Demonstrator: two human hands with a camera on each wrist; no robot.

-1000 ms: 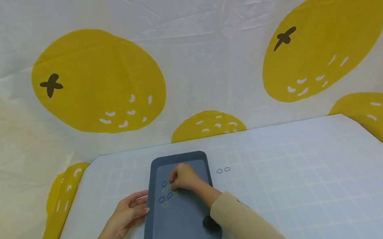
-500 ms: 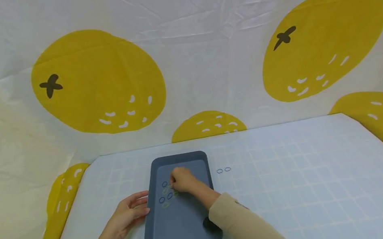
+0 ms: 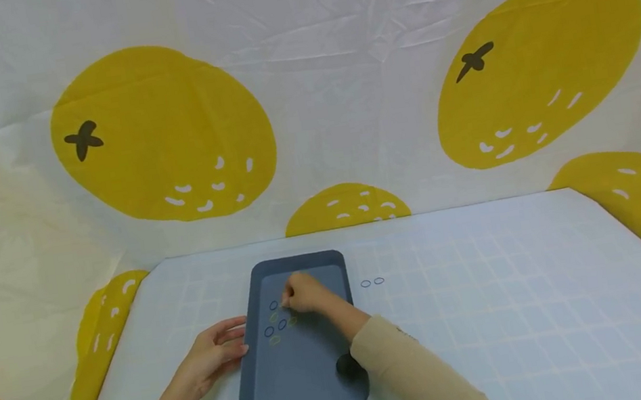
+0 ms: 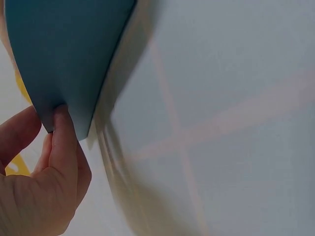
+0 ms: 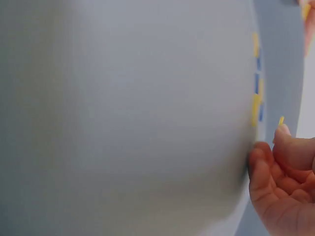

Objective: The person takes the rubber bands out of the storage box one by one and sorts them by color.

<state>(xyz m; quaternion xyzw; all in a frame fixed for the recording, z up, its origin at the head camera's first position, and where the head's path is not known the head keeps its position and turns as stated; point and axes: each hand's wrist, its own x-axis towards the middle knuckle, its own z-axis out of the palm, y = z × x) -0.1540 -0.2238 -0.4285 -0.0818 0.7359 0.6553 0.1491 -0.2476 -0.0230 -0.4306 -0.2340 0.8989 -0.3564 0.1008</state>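
A grey tray [image 3: 303,380] lay on the gridded table [image 3: 496,312], its long side running away from the person. The left hand [image 3: 210,355] rested at the tray's left rim; in the left wrist view its thumb and fingers [image 4: 64,142] pinched that rim [image 4: 59,64], so the hand was closed on the tray.

The right hand [image 3: 304,294] was over the far half of the tray, fingers curled down among a small cluster of bands [image 3: 276,322], some blue and some yellow-green, lying on the tray floor. In the right wrist view the fingers [image 5: 280,167] were bent together, and a sliver of yellow [image 5: 281,120] showed just above a fingertip; the bands appeared there as a blurred row of yellow and blue [image 5: 257,88]. Whether the fingers actually held a band could not be told from any view.

Two more blue bands [image 3: 372,282] lay side by side on the table, just right of the tray. A beige sleeve [image 3: 406,372] covered the right forearm, which crossed the tray's near right corner. Behind the table hung a white cloth [image 3: 342,87] printed with large yellow fruit.
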